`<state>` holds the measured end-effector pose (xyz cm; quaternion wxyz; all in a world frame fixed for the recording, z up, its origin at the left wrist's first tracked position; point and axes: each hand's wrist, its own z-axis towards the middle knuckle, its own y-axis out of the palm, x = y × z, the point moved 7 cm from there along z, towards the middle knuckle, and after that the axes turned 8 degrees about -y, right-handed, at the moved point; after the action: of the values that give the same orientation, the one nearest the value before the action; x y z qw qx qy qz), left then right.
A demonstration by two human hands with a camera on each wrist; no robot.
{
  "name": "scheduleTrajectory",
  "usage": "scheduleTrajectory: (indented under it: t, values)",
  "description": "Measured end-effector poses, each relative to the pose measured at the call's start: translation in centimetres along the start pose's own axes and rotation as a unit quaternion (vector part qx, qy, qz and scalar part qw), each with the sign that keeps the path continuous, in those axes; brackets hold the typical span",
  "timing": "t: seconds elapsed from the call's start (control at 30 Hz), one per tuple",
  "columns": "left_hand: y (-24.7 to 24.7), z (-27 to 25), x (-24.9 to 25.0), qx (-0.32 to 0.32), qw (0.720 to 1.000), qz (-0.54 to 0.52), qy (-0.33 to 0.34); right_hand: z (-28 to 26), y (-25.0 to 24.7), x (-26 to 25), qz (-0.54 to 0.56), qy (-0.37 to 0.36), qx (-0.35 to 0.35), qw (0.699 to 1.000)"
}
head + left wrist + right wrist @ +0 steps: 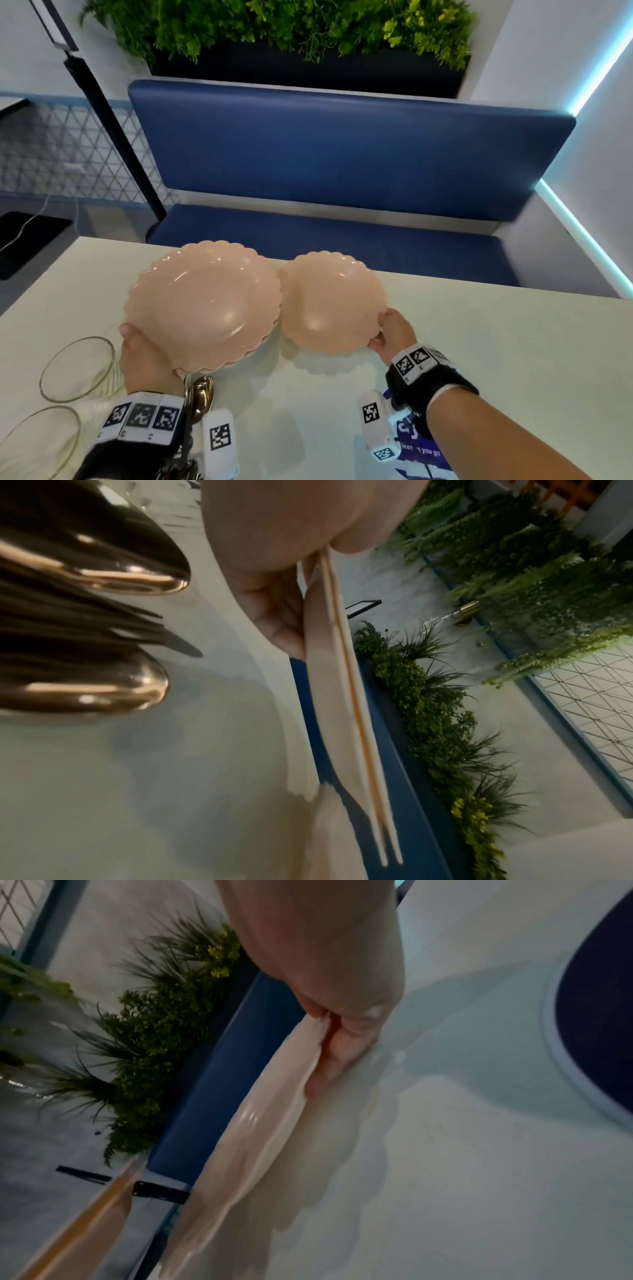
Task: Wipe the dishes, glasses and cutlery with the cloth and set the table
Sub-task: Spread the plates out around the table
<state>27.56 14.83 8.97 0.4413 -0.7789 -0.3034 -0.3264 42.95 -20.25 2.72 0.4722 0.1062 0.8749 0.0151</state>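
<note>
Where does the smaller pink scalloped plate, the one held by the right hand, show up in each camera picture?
Head: the smaller pink scalloped plate sits centre-right, tilted, its rim pinched by the right hand.
Left wrist: a pink edge at the bottom may be it; cannot tell.
Right wrist: seen edge-on, running diagonally down from the fingers.
Shared landmark: the blue padded bench.

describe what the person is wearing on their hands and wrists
Both hands are bare, with no gloves. The left hand has a black wrist strap carrying a row of white blocks printed with black square fiducial markers, plus a white rounded camera unit with its own marker. The right hand has the same: black strap, marker blocks, and a white unit. The right forearm is sleeveless.
</note>
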Motion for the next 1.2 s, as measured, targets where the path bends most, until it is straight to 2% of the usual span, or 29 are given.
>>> scheduleTrajectory:
  t: [0.07,0.17,0.27,0.3,0.37,0.5,0.57,0.7,0.83,0.97,1.1,1.2]
  values:
    - [0.8,-0.7,-0.1,-0.011,1.0,-0.006,0.014,-0.5,0.6,0.5,-0.025,0.005,-0.009,1.0]
    - [2.1,-2.7,-0.1,-0.05,0.998,-0.03,-0.01,-1.4,1.5,0.4,-0.057,0.006,-0.021,0.998]
    - [4.1,-4.1,-0.1,-0.09,0.994,-0.061,-0.002,-1.5,1.3,-0.2,-0.178,-0.021,-0.009,0.984]
    - [4.7,-4.5,-0.1,-0.101,0.992,-0.072,-0.003,-1.5,1.0,-0.5,-0.18,-0.027,0.011,0.983]
    - [5.9,-5.6,0.0,-0.125,0.989,-0.078,-0.029,-2.0,0.9,-1.8,-0.187,-0.054,0.005,0.981]
    - [9.0,-10.0,0.6,-0.199,0.968,-0.137,-0.074,-4.1,0.2,-4.8,-0.205,-0.119,-0.089,0.967]
    - [10.6,-12.1,0.7,-0.217,0.963,-0.145,-0.065,-4.7,-1.8,-6.0,-0.196,-0.148,-0.093,0.965]
    - [13.4,-16.2,0.7,-0.243,0.956,-0.151,-0.062,-4.9,-8.0,-8.7,-0.147,-0.192,-0.04,0.97]
    - [15.9,-19.4,-0.4,-0.266,0.952,-0.136,-0.063,-5.9,-12.9,-9.3,-0.079,-0.133,-0.094,0.983]
    - [17.9,-22.6,-1.2,-0.282,0.952,-0.107,-0.044,-5.4,-19.1,-9.3,-0.093,-0.14,-0.034,0.985]
    - [19.9,-25.8,-2.0,-0.298,0.951,-0.077,-0.018,-5.2,-22.5,-8.7,-0.091,-0.132,-0.031,0.987]
    - [20.4,-26.6,-2.4,-0.289,0.956,-0.044,0.0,-4.5,-25.8,-9.3,-0.057,-0.14,0.028,0.988]
